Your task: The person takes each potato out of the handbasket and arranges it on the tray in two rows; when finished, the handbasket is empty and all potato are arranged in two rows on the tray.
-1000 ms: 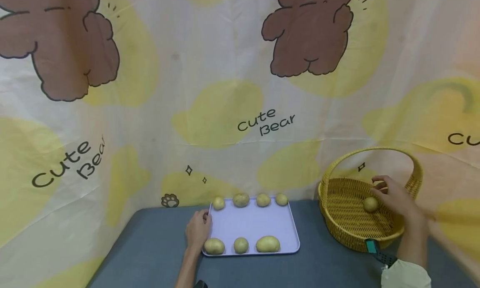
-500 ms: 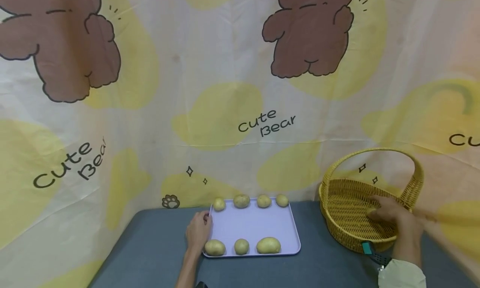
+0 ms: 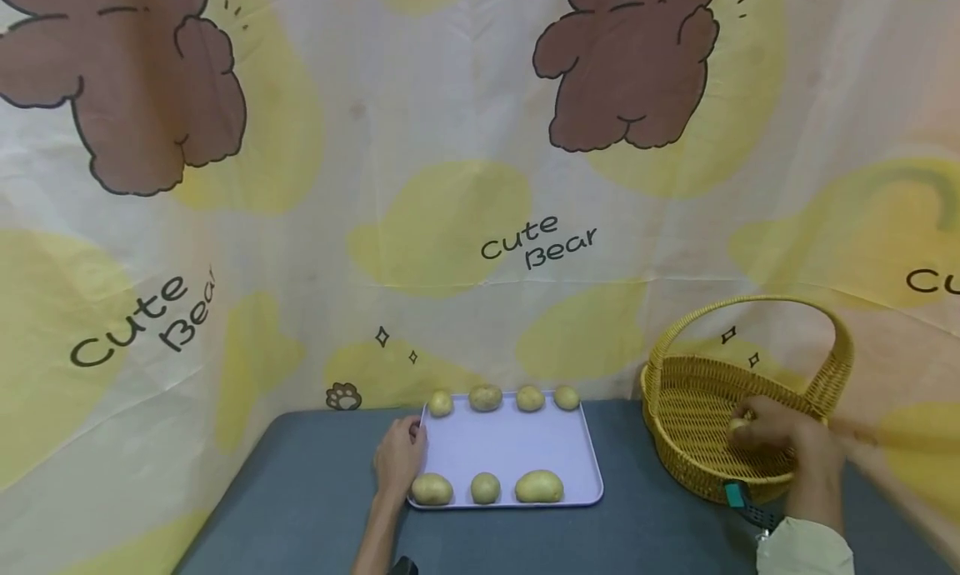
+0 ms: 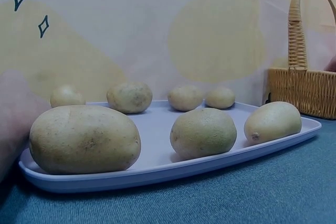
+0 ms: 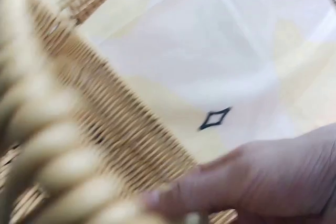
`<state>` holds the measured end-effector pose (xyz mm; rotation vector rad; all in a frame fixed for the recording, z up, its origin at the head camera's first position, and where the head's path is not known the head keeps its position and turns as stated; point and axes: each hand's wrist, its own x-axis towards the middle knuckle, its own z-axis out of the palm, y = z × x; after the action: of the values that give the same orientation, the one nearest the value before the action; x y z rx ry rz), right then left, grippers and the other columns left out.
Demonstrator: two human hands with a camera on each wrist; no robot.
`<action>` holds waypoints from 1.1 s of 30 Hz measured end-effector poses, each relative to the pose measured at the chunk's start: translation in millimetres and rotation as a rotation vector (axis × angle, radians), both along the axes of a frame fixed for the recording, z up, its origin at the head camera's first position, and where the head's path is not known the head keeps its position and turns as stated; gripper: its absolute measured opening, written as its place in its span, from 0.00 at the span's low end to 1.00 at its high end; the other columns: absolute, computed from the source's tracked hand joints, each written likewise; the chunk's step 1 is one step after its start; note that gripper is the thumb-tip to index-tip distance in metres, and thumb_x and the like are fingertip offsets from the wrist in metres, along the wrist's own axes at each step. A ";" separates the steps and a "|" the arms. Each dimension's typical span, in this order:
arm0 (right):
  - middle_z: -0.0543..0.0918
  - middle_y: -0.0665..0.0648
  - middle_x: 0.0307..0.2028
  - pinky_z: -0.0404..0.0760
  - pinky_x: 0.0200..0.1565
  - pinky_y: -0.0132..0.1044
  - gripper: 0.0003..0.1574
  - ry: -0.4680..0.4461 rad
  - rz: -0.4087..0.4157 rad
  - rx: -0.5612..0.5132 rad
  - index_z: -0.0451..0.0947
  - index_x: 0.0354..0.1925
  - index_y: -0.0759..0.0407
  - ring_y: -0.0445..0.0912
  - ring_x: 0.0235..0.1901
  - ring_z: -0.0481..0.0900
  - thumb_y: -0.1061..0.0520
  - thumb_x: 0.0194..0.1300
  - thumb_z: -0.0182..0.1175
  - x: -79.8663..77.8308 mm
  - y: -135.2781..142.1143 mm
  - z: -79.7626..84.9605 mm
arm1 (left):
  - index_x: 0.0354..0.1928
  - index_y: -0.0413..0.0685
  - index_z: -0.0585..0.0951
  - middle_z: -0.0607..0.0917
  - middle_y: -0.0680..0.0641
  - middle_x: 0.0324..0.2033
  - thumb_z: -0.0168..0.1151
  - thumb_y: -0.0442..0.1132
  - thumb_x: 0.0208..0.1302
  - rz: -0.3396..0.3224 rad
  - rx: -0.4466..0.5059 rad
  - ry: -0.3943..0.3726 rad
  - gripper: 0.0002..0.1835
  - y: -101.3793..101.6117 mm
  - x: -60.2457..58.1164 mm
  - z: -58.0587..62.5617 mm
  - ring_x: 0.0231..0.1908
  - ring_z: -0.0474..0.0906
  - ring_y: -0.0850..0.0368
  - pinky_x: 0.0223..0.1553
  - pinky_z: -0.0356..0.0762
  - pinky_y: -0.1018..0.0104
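Note:
In the head view my right hand (image 3: 780, 425) reaches inside the wicker basket (image 3: 686, 467) and grips a potato (image 3: 738, 425), most of which its fingers hide. The right wrist view has the thumb (image 5: 205, 190) dipping behind the blurred basket rim (image 5: 47, 129); the potato is largely out of sight there. My left hand (image 3: 399, 458) holds the left edge of a pale lilac tray (image 3: 502, 446). Three potatoes lie along its near side, among them a long one (image 3: 539, 486) at the right; several smaller ones, such as this potato (image 3: 485, 397), line the far side.
The basket's tall arched handle (image 3: 750, 298) rises over the right arm. Behind the grey-blue table (image 3: 315, 483) hangs a printed bear curtain (image 3: 435, 225), close to the tray's far edge. Basket and tray stand apart, with a strip of table between them.
My right hand has lowered onto the potato in the basket, and its fingers have closed round it. The left hand and the tray keep their places.

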<state>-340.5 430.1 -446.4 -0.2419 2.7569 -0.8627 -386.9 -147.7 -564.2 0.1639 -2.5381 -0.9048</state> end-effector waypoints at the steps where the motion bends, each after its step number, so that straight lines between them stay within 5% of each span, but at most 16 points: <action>1: 0.79 0.62 0.42 0.80 0.37 0.43 0.23 -0.002 0.014 -0.026 0.74 0.52 0.77 0.46 0.37 0.76 0.57 0.71 0.62 0.5 0.2 4.2 | 0.49 0.44 0.88 0.85 0.47 0.33 0.63 0.40 0.71 0.000 -0.001 0.002 0.12 0.2 -0.1 0.5 0.31 0.79 0.54 0.30 0.72 0.58; 5: 0.80 0.61 0.38 0.82 0.35 0.42 0.25 -0.027 0.106 -0.119 0.73 0.53 0.79 0.42 0.34 0.77 0.54 0.75 0.60 5.1 -4.6 23.2 | 0.48 0.43 0.88 0.85 0.47 0.33 0.63 0.40 0.70 -0.002 -0.002 0.016 0.11 1.1 0.0 1.6 0.31 0.79 0.54 0.30 0.72 0.57; 8: 0.76 0.52 0.30 0.77 0.31 0.38 0.19 -0.030 0.177 -0.133 0.77 0.46 0.71 0.38 0.27 0.72 0.54 0.74 0.61 11.1 -18.2 37.9 | 0.48 0.43 0.89 0.85 0.47 0.33 0.64 0.40 0.70 -0.002 -0.002 0.018 0.11 2.1 0.3 1.0 0.31 0.79 0.53 0.30 0.73 0.56; 17: 0.74 0.46 0.27 0.69 0.29 0.32 0.12 0.011 0.444 -0.127 0.80 0.35 0.59 0.33 0.26 0.69 0.53 0.65 0.70 13.3 -98.6 67.9 | 0.48 0.44 0.89 0.85 0.46 0.33 0.63 0.40 0.70 -0.006 0.002 0.012 0.12 5.9 -0.7 0.5 0.31 0.79 0.54 0.31 0.73 0.56; 26: 0.81 0.45 0.32 0.74 0.37 0.33 0.14 -0.152 0.484 0.096 0.83 0.33 0.52 0.39 0.33 0.74 0.60 0.51 0.78 -12.6 -200.8 34.9 | 0.47 0.44 0.89 0.85 0.47 0.33 0.63 0.40 0.70 -0.007 0.000 0.027 0.11 7.1 -2.3 1.7 0.31 0.79 0.54 0.31 0.73 0.55; 33: 0.83 0.42 0.30 0.77 0.38 0.35 0.10 -0.173 0.465 0.287 0.86 0.31 0.50 0.38 0.32 0.75 0.61 0.53 0.77 -14.9 -232.2 10.6 | 0.47 0.45 0.89 0.85 0.47 0.33 0.63 0.40 0.70 -0.008 0.006 0.019 0.10 10.0 -4.7 0.2 0.32 0.80 0.54 0.32 0.74 0.55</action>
<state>-355.4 197.9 -435.8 -0.6816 2.4656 -0.3471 -391.5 -137.6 -564.0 0.1465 -2.5201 -0.9134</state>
